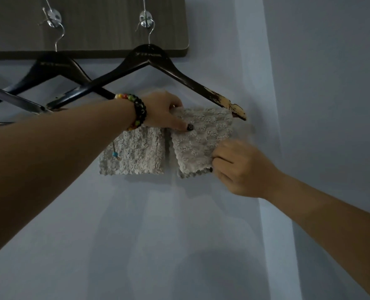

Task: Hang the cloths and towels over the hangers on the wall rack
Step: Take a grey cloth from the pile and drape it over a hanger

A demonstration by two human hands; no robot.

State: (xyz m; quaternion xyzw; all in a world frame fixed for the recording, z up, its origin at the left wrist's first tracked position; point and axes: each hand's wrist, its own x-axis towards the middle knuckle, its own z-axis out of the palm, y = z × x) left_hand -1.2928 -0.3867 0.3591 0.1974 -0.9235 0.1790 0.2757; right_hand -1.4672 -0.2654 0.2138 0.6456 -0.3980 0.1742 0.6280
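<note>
A dark wooden hanger (pixel 175 74) with a chipped right tip hangs from a metal hook (pixel 146 20) on the brown wall rack board (pixel 106 29). Two small beige fluffy cloths hang over its lower bar. The left cloth (pixel 136 152) hangs flat. The right cloth (pixel 199 135) is tilted. My left hand (pixel 162 111), with bead bracelets at the wrist, pinches the right cloth's top edge at the bar. My right hand (pixel 242 167) grips that cloth's lower right corner.
A second dark hanger (pixel 49 70) hangs from another hook (pixel 53 18) to the left, overlapping the first. A third hanger's arm (pixel 13 98) shows at the far left. The pale blue wall (pixel 179 234) lies behind, with a corner edge (pixel 272 105) on the right.
</note>
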